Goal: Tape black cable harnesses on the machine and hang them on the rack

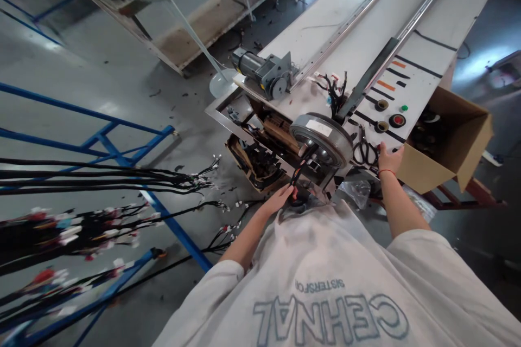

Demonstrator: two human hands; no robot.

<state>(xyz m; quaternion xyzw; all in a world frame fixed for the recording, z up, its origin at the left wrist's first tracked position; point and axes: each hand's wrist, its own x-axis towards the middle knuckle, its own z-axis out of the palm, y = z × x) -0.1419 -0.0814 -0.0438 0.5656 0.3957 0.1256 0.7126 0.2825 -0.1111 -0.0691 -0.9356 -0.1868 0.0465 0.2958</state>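
My left hand point(280, 198) is closed around a dark cable bundle point(299, 171) below the round metal wheel point(321, 138). The cables pass up through the wheel, and their loose ends point(334, 92) fan out above it on the white bench. At the bench's front right edge rests my right hand point(389, 159), its fingers partly spread, with nothing visible in them. Just left of that hand lie black-handled scissors point(365, 152). A red button point(397, 120) and a small green button point(404, 108) sit above it.
An open cardboard box point(442, 165) stands right of the bench point(431, 65). A motor point(260, 71) is mounted at the bench's left corner. Blue racks point(101, 119) with hanging cable harnesses point(93, 230) fill the left side. Behind is a shelf table point(203, 27).
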